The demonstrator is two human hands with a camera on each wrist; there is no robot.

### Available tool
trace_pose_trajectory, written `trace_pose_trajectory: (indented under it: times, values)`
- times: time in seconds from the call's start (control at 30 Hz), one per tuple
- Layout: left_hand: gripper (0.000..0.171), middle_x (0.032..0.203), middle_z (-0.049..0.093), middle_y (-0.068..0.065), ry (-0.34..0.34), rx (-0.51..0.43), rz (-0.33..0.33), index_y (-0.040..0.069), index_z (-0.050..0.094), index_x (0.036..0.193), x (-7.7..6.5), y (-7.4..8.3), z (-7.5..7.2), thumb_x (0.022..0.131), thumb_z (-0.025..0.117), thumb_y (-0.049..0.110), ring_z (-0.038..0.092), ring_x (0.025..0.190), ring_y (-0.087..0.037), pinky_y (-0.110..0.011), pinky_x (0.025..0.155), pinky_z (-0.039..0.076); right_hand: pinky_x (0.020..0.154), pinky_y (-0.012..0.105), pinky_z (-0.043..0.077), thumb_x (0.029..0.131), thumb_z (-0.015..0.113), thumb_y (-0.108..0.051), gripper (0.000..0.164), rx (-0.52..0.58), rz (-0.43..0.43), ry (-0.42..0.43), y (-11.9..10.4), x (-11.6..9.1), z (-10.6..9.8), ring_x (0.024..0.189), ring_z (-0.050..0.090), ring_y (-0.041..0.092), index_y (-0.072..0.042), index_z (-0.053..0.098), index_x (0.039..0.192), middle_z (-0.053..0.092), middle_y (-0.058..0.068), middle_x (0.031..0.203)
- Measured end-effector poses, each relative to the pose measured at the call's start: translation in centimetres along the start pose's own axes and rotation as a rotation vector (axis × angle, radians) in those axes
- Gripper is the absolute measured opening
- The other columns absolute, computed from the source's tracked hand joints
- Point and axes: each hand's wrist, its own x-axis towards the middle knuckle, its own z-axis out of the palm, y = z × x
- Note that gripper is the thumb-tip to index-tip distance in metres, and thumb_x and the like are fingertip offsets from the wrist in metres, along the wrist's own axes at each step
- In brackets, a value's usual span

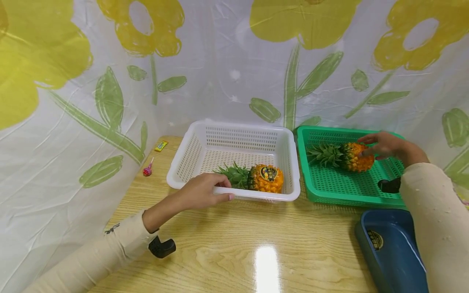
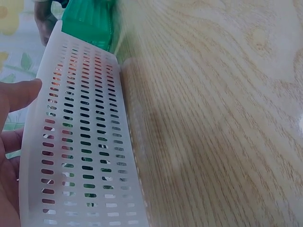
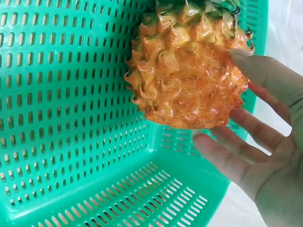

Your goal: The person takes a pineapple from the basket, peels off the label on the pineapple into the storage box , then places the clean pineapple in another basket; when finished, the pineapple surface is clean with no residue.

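Note:
A white plastic basket (image 1: 234,156) stands at the middle of the table, holding a pineapple (image 1: 266,179) with a round label. My left hand (image 1: 205,189) grips its front rim, thumb outside and fingers over the inner side. Another pineapple (image 1: 357,156) lies on its side in a green basket (image 1: 366,191), its leafy crown pointing left. Around the bottom end of that fruit, my right hand (image 1: 388,147) has its fingers spread. In the right wrist view the thumb (image 3: 265,71) overlaps the pineapple's side, and the other fingers extend by its lower end.
A dark blue bin (image 1: 392,244) with a round label stands at the table's front right, partly covered by my right sleeve. A lollipop (image 1: 147,169) and a yellow wrapped candy (image 1: 161,146) lie left of the white basket. A flower-printed curtain (image 1: 220,81) borders the table behind.

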Motion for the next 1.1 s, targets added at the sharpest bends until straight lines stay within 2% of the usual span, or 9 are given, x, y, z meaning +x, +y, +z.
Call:
trace_pose_trajectory:
  times: [0.2, 0.47, 0.67, 0.87, 0.97, 1.03, 1.1]
  values:
    - [0.025, 0.095, 0.071, 0.012, 0.007, 0.006, -0.002, 0.025, 0.071, 0.102, 0.0, 0.3, 0.0, 0.092, 0.069, 0.048, 0.063, 0.085, -0.007, -0.033, 0.076, 0.051, 0.093, 0.056, 0.053, 0.099, 0.065, -0.035, 0.078, 0.008, -0.003, 0.003, -0.1, -0.4, 0.0, 0.128, 0.042, 0.06, 0.011, 0.028, 0.151, 0.023, 0.043, 0.152]
    - [0.026, 0.095, 0.071, 0.012, 0.006, 0.012, 0.0, 0.025, 0.071, 0.103, 0.0, 0.2, 0.0, 0.092, 0.069, 0.048, 0.063, 0.084, -0.007, -0.033, 0.076, 0.051, 0.094, 0.064, 0.047, 0.101, 0.061, -0.037, 0.075, -0.06, -0.028, 0.073, -0.7, -1.0, -0.3, 0.123, 0.044, 0.061, 0.011, 0.031, 0.15, 0.027, 0.042, 0.15]
    - [0.026, 0.097, 0.071, 0.011, 0.006, 0.008, 0.01, 0.024, 0.071, 0.104, -0.1, 0.2, 0.0, 0.093, 0.069, 0.048, 0.063, 0.085, -0.008, -0.033, 0.076, 0.052, 0.095, 0.069, 0.041, 0.099, 0.063, -0.043, 0.076, -0.054, -0.039, 0.138, -1.6, -1.7, -0.6, 0.129, 0.038, 0.058, 0.003, 0.034, 0.152, 0.032, 0.036, 0.152]
    - [0.027, 0.098, 0.071, 0.011, 0.008, 0.006, 0.015, 0.024, 0.071, 0.105, -0.2, 0.2, 0.1, 0.093, 0.068, 0.048, 0.064, 0.087, -0.008, -0.033, 0.077, 0.052, 0.097, 0.066, 0.042, 0.098, 0.063, -0.045, 0.074, 0.017, -0.078, 0.162, -2.3, -2.3, -0.7, 0.131, 0.044, 0.051, -0.005, 0.035, 0.153, 0.037, 0.029, 0.153]
    - [0.027, 0.098, 0.071, 0.011, 0.009, 0.002, 0.019, 0.024, 0.071, 0.105, -0.2, 0.1, 0.1, 0.093, 0.069, 0.048, 0.064, 0.086, -0.008, -0.033, 0.077, 0.051, 0.1, 0.064, 0.043, 0.098, 0.063, -0.043, 0.07, 0.059, -0.108, 0.179, -2.8, -2.8, -0.7, 0.131, 0.049, 0.043, -0.008, 0.037, 0.153, 0.04, 0.026, 0.153]
    - [0.026, 0.098, 0.071, 0.011, 0.012, 0.001, 0.023, 0.024, 0.071, 0.105, -0.1, 0.1, 0.1, 0.093, 0.069, 0.047, 0.063, 0.086, -0.007, -0.032, 0.076, 0.051, 0.1, 0.057, 0.047, 0.099, 0.063, -0.042, 0.068, 0.071, -0.125, 0.191, -3.2, -3.2, -0.7, 0.126, 0.057, 0.024, -0.01, 0.038, 0.153, 0.042, 0.022, 0.153]
    - [0.026, 0.097, 0.071, 0.011, 0.014, -0.001, 0.026, 0.025, 0.071, 0.104, -0.2, 0.0, 0.1, 0.093, 0.069, 0.048, 0.063, 0.085, -0.007, -0.032, 0.075, 0.051, 0.097, 0.043, 0.053, 0.099, 0.064, -0.041, 0.066, 0.083, -0.146, 0.202, -3.7, -3.6, -0.6, 0.116, 0.059, 0.003, -0.011, 0.039, 0.152, 0.044, 0.019, 0.153]
